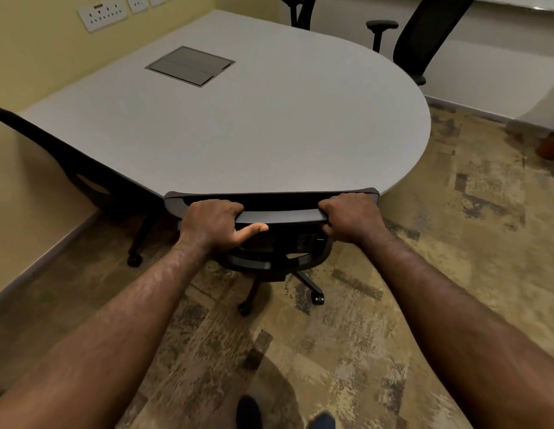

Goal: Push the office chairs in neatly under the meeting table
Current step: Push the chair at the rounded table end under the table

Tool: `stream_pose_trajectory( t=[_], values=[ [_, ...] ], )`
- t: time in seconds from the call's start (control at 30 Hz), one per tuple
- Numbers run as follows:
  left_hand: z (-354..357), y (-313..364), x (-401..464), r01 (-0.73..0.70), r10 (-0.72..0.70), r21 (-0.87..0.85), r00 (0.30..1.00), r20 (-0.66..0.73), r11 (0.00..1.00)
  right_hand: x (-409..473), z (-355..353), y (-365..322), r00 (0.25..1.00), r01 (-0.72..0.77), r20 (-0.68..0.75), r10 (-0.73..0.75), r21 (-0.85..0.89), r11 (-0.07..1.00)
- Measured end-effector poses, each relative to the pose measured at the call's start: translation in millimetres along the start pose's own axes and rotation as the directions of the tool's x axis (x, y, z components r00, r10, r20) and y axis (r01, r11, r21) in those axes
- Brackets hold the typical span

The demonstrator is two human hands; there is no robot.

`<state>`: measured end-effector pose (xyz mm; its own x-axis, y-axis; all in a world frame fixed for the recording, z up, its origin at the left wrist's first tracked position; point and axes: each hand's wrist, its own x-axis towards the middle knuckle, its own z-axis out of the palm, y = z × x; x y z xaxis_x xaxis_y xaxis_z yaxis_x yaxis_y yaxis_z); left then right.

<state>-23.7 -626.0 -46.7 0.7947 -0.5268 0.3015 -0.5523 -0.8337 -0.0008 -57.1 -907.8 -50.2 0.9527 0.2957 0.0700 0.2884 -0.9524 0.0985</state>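
At meeting table (269, 119) edge: left hand (212, 222) and right hand (351, 216) each gripped chair backrest (282, 215) top, fingers curled over.

head | forward-down | close above chair back (271, 209) | single view

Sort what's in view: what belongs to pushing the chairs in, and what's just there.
Job: near chair, gripped by left hand and right hand; meeting table; left chair; two far chairs.
Just there: wall sockets; table's cable hatch.
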Motion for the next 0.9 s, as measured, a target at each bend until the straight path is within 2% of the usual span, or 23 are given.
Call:
stream_pose_trajectory(
  t=[0.9],
  values=[
    [10.4, -30.0, 28.4, -0.026, 0.027, 0.05, 0.999, -0.027, 0.998, 37.4, 8.9, 2.5, 0.999, -0.041, -0.015, 0.041, -0.003, 0.999]
  ],
)
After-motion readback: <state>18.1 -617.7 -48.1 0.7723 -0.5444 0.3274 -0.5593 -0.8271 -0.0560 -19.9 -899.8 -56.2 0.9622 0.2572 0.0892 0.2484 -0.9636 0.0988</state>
